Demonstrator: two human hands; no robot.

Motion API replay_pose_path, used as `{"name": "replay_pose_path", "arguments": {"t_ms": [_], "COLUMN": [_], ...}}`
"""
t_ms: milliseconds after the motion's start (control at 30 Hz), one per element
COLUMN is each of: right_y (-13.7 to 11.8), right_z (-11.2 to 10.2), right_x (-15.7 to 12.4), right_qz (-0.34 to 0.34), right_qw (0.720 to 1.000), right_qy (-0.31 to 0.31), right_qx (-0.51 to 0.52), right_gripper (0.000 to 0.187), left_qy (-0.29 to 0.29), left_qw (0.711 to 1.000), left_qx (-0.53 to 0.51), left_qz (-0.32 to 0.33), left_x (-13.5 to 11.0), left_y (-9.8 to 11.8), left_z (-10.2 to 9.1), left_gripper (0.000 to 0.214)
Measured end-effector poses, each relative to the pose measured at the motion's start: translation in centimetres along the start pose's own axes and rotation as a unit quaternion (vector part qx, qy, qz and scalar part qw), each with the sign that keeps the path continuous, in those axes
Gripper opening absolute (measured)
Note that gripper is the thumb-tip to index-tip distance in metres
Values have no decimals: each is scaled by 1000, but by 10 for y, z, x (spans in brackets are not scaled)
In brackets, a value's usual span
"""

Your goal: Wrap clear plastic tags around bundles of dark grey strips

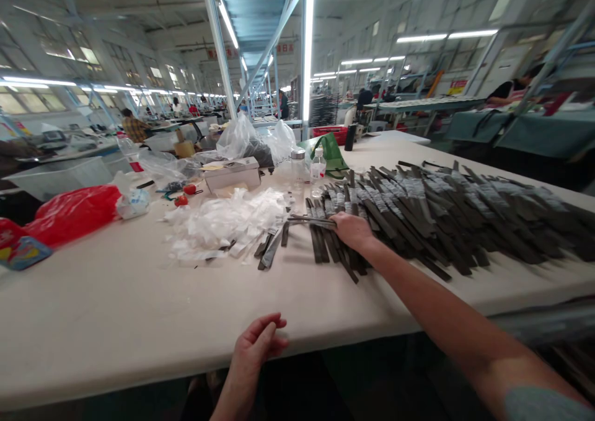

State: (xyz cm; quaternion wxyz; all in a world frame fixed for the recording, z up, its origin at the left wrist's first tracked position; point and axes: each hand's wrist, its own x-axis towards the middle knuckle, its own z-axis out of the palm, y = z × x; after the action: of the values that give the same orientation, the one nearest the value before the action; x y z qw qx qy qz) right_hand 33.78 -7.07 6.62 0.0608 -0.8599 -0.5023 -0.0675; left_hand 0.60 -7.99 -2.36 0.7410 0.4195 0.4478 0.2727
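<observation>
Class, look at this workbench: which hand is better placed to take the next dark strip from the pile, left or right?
Right, probably. The right hand already rests on the dark strips, while the left hand sits back by the near edge of the table, well away from the pile.

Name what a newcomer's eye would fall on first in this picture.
A large heap of dark strips covers the right of the white table, the right hand resting on its near end. Left of it lies a pile of white scraps, and a red bag sits further left.
</observation>
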Motion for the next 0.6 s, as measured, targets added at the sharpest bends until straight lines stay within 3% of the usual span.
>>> {"name": "replay_pose_path", "arguments": {"t_ms": [133,267,467,600], "right_y": [-9,-2,23,50], "right_z": [22,19,-8,-43], "right_x": [2,6,16,22], "right_qz": [-13,-2,49,134], "right_qw": [1000,1000,997,981], "right_qy": [-14,-8,15,102], "right_qx": [-7,8,60,99], "right_gripper": [23,22,26,51], "left_qy": [-24,-29,-53,-63], "left_qw": [1000,999,999,998], "left_qx": [9,13,11,9], "left_qz": [-10,-9,4,-8], "left_x": [1,-2,-6,-10], "left_y": [0,3,5,10], "left_z": [-4,-3,-2,-2], "left_gripper": [52,52,44,41]}}
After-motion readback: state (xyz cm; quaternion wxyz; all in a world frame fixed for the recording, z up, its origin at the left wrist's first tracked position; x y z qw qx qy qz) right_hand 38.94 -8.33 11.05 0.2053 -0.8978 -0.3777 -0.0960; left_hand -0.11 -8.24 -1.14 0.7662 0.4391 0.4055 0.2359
